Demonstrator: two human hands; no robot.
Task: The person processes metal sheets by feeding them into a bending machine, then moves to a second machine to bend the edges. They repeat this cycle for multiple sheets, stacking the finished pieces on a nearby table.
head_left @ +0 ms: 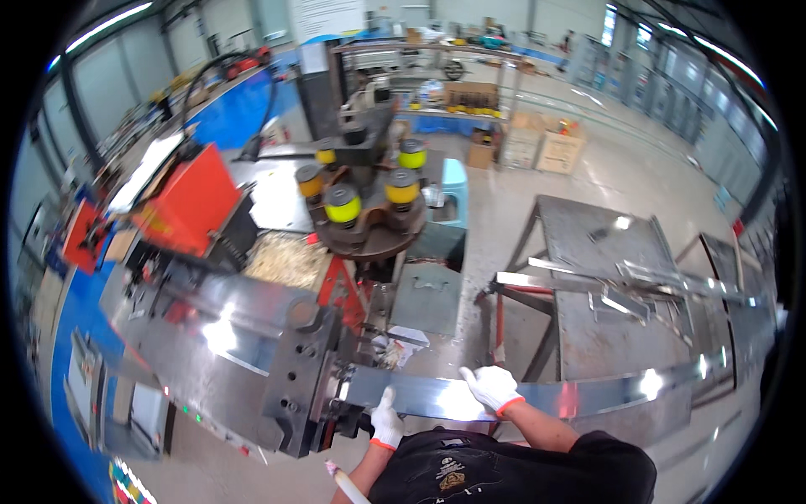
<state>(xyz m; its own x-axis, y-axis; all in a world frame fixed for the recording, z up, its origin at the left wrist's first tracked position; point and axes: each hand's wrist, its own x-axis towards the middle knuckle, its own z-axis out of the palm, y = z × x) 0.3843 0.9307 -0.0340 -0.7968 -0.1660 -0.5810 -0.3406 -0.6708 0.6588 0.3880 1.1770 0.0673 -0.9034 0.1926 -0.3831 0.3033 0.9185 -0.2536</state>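
Note:
A long, flat, shiny metal strip (613,398) runs from the right side to a dark steel machine head (295,378) with round holes in its face. My left hand (387,420), in a white glove with an orange cuff, holds the strip's near edge close to the head. The thumb points up along the strip, while the other fingers are mostly hidden. Farther right, my right hand (493,388), gloved alike, reaches across the strip and grips it near the far edge. The strip's left end meets the machine head; its exact seating is hidden.
Beyond the head stands a round turret (369,231) with yellow and black tool cylinders. A metal table (600,227) with loose metal offcuts (625,304) is at right, partly under the strip. An orange-red box (189,202) stands at left. A pale rod (344,483) shows by my left forearm.

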